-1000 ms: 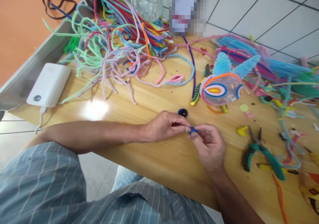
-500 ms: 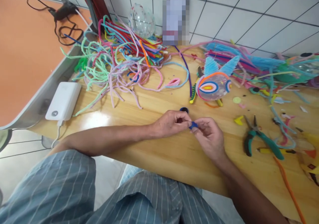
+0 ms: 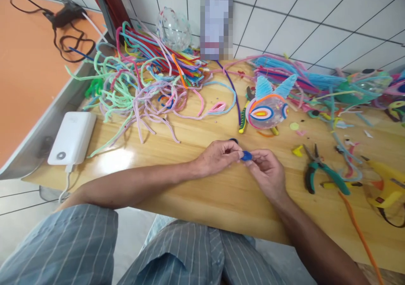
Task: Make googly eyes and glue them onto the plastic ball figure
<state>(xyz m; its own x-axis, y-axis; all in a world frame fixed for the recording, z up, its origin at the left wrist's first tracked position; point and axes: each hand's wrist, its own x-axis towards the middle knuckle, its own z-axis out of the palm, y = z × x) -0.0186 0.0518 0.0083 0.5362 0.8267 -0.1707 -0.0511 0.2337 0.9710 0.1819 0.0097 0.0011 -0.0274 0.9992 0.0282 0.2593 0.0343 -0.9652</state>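
Observation:
Between my two hands is a small, round, blue pipe cleaner coil (image 3: pixel 246 156), above the table near its front edge. My left hand (image 3: pixel 218 158) pinches its left side with thumb and forefinger. On the other side, my right hand (image 3: pixel 268 171) is closed on it with the fingertips. A second dark blue round piece (image 3: pixel 233 141) lies just behind my left fingers, partly hidden. Further back stands a clear ball figure (image 3: pixel 268 112) with light blue ears and coiled eyes in orange, white, pink and blue. Green-and-yellow-handled pliers (image 3: pixel 243 118) lie partly behind it.
Loose pipe cleaners (image 3: pixel 142 86) pile up at the back left, with more bundles (image 3: pixel 303 80) at the back right. Teal-handled pliers (image 3: pixel 325 173), a yellow glue gun (image 3: pixel 387 181) and an orange pipe cleaner (image 3: pixel 360 230) lie right. A white power bank (image 3: pixel 72 137) sits left.
The blue coil has turned in my fingers and shows more of its flat round face. My view has shifted slightly, bringing more of the glue gun in at the right.

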